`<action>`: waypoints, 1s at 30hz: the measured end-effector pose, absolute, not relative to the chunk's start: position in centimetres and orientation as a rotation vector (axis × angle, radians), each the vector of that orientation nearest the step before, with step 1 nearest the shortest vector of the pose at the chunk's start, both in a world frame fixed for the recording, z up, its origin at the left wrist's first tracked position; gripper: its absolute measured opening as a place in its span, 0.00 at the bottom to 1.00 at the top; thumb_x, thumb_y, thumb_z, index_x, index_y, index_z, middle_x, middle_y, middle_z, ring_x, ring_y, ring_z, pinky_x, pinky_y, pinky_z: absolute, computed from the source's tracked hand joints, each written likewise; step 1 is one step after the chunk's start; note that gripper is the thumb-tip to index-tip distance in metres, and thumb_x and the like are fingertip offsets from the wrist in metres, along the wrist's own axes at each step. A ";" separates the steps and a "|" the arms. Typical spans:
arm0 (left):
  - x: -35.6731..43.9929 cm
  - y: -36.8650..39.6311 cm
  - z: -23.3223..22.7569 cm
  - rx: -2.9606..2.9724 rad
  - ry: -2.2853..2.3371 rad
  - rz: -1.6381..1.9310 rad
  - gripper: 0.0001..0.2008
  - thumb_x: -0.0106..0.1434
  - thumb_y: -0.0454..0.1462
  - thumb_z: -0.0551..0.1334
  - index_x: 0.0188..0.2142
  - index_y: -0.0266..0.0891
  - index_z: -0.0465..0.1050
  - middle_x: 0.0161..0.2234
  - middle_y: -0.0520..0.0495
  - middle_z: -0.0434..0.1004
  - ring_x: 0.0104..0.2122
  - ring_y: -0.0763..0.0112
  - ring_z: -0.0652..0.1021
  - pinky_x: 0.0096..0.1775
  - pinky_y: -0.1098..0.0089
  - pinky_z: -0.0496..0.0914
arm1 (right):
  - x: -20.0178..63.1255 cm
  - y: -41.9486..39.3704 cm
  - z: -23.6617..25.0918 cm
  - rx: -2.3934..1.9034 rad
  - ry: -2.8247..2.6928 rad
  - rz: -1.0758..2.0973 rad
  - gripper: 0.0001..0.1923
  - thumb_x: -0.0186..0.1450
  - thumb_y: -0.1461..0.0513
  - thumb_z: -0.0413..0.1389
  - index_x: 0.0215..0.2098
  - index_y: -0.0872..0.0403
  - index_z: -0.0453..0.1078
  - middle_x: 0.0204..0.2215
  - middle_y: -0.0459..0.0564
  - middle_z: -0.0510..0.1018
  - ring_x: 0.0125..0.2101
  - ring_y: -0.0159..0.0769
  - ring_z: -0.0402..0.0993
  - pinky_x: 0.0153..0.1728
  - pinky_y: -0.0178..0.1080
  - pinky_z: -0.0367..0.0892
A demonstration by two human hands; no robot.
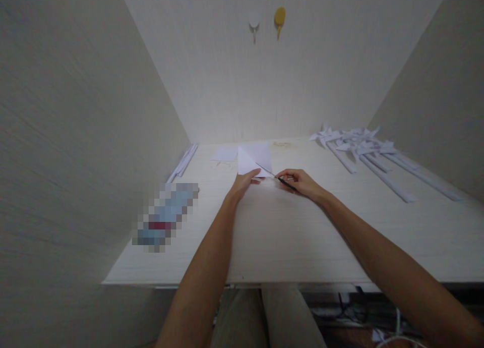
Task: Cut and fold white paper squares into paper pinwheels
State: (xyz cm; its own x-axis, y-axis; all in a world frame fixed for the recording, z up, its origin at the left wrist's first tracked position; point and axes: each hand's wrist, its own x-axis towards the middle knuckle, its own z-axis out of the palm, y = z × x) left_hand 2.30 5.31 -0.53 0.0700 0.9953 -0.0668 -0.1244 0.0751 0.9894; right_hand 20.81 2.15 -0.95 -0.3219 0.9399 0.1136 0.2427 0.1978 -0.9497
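While my left hand point(244, 182) pins the folded paper point(252, 160) flat on the bench point(287, 227), fingers spread, my right hand point(300, 181) pinches a thin stick point(278, 178). Its long axis slants up-left toward the paper just beside both hands.

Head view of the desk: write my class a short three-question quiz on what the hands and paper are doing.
1. True or false: the right hand holds a thin dark tool.
2. What does the left hand press on? A) folded white paper B) the paper pinwheels C) the yellow wall hook
3. On which side of the desk do the pinwheels lie?

Key: 1 true; 2 A; 3 the right side.
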 end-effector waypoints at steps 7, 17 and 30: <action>2.4 5.1 -0.3 1.076 1.101 1.177 0.04 0.48 0.34 0.63 0.23 0.33 0.73 0.23 0.45 0.76 0.23 0.71 0.75 0.29 0.70 0.67 | 20.8 2.1 -0.9 -1.125 -1.699 1.172 0.18 0.50 0.55 0.57 0.34 0.60 0.68 0.17 0.39 0.59 0.15 0.22 0.52 0.17 0.31 0.46; 2.3 5.5 -0.7 1.070 1.053 1.212 0.05 0.48 0.34 0.63 0.25 0.32 0.72 0.26 0.43 0.76 0.22 0.71 0.74 0.24 0.72 0.68 | 20.9 2.4 -1.2 -1.099 -1.709 1.149 0.17 0.51 0.55 0.56 0.34 0.59 0.69 0.18 0.39 0.59 0.17 0.22 0.55 0.18 0.31 0.48; 1.1 6.4 -0.3 0.929 0.948 1.482 0.09 0.44 0.36 0.64 0.26 0.35 0.68 0.25 0.49 0.71 0.25 0.75 0.71 0.23 0.76 0.64 | 21.1 2.6 -1.6 -1.058 -1.586 1.233 0.15 0.53 0.57 0.55 0.35 0.58 0.69 0.16 0.41 0.63 0.15 0.23 0.54 0.16 0.31 0.48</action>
State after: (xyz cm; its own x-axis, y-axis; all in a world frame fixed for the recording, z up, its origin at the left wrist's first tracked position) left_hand 1.10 6.39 -0.31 -0.1001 0.9935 0.0540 -0.3678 -0.0874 0.9258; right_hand 21.06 2.58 -1.57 -0.2868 0.9506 0.1187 0.1196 0.1585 -0.9801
